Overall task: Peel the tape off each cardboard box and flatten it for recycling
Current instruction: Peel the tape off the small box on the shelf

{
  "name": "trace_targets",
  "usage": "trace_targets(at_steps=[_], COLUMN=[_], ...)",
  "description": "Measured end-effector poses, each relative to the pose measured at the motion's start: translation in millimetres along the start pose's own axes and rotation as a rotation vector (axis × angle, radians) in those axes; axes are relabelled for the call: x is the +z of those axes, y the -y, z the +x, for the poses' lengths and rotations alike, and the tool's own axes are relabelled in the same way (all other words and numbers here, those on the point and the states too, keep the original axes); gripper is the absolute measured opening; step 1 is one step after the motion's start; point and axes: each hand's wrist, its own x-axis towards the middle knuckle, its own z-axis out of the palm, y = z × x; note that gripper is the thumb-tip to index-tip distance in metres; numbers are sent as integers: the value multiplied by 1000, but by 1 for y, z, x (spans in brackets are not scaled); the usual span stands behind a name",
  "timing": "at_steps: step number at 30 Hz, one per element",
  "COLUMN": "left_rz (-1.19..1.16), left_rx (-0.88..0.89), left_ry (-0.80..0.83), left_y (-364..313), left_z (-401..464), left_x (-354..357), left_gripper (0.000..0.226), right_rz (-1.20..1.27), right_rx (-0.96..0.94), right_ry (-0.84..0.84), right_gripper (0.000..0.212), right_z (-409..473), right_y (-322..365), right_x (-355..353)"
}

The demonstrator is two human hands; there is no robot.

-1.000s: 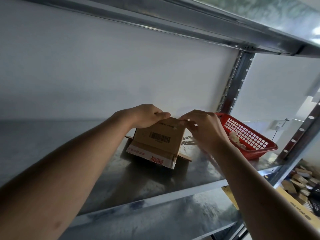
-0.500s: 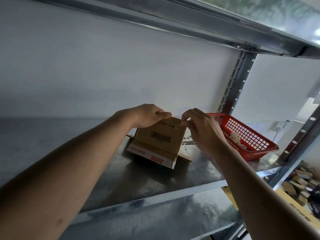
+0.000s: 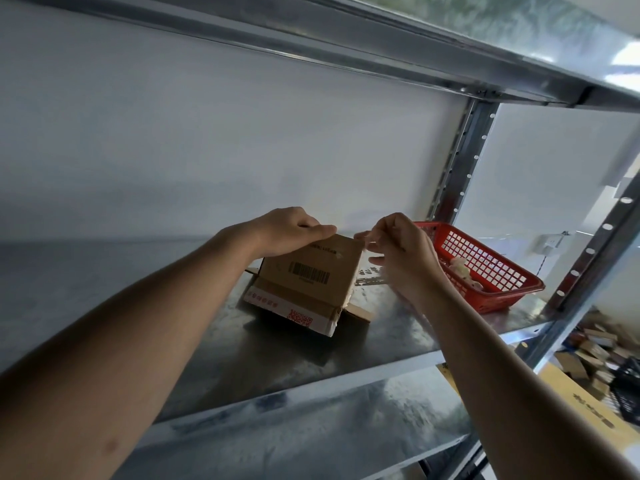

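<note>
A person works at a metal shelf (image 3: 277, 358), both bare arms reaching in. The left hand (image 3: 287, 232) curls over the top edge of a cardboard box (image 3: 311, 275), thumb along the rim, gripping it and holding it tilted on the shelf. Below that grip the box shows a barcode label (image 3: 310, 272) on its brown face and a white strip with red print (image 3: 298, 315) along its bottom edge. Just right of the grip, the right hand (image 3: 401, 251) hovers at the box's upper right corner, thumb and forefinger pinched together on what looks like a thin clear strip of tape (image 3: 367, 236), though it is too faint to be sure. Further right, behind the right hand, a red basket (image 3: 498, 271) sits on the same shelf.
</note>
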Motion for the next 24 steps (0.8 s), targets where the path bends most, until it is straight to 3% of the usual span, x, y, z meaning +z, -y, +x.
trace_targets(at_steps=[4, 7, 13, 17, 24], left_rz=[-16, 148, 467, 392, 353], left_rx=[-19, -78, -141, -118, -39], left_ry=[-78, -120, 14, 85, 7], left_y=[0, -4, -43, -33, -3], left_z=[-7, -6, -5, -19, -42], left_x=[3, 3, 8, 14, 12], left_gripper=[44, 49, 35, 47, 44], right_rz=[192, 277, 229, 275, 760], right_rx=[95, 151, 121, 100, 295], right_ry=[-23, -37, 156, 178, 83], right_gripper=[9, 7, 3, 2, 18], right_z=[-3, -7, -16, -25, -40], right_y=[3, 9, 31, 35, 25], right_x=[5, 7, 4, 9, 27])
